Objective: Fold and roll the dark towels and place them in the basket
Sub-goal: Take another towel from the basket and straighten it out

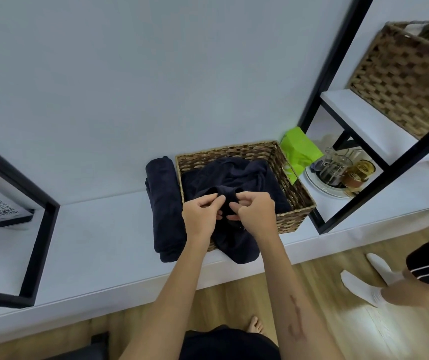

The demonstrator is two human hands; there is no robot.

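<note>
A woven basket point(290, 178) stands on the white shelf, against the wall. A loose dark towel point(236, 175) lies crumpled in it, and part of the cloth hangs over the basket's front rim down to the shelf edge. My left hand point(201, 213) and my right hand point(256, 210) both pinch a fold of this towel just above the front rim, fingertips close together. A second dark towel point(165, 206), folded into a long bundle, lies on the shelf right beside the basket's left wall.
A green packet point(299, 152) leans at the basket's right. A plate with glass jars point(343, 170) sits further right under a black-framed shelf unit point(358, 201). A second woven basket point(410, 79) stands on the upper shelf. Another person's legs point(395, 284) are at the right.
</note>
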